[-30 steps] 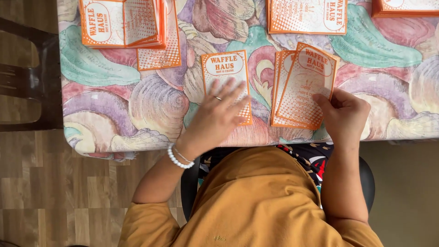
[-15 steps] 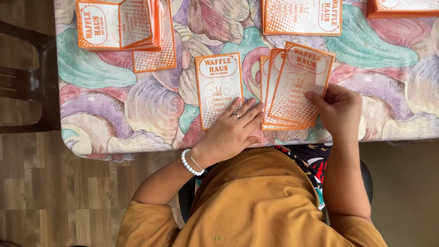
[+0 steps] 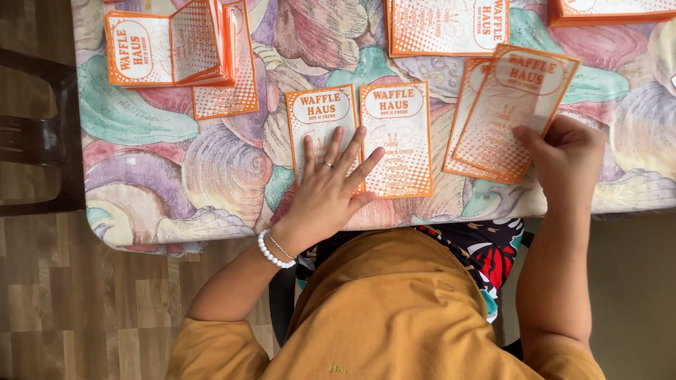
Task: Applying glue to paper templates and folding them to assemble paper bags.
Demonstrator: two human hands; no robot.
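2 orange-white paper cards [image 3: 360,141] flat side by side, mid table, left hand [image 3: 329,188] on them | small stack of same cards [image 3: 508,112] tilted, held by right hand [image 3: 563,158] | folded cards pile [image 3: 169,46] top left | 1 card [image 3: 447,27] top mid | pile [image 3: 611,10] top right corner
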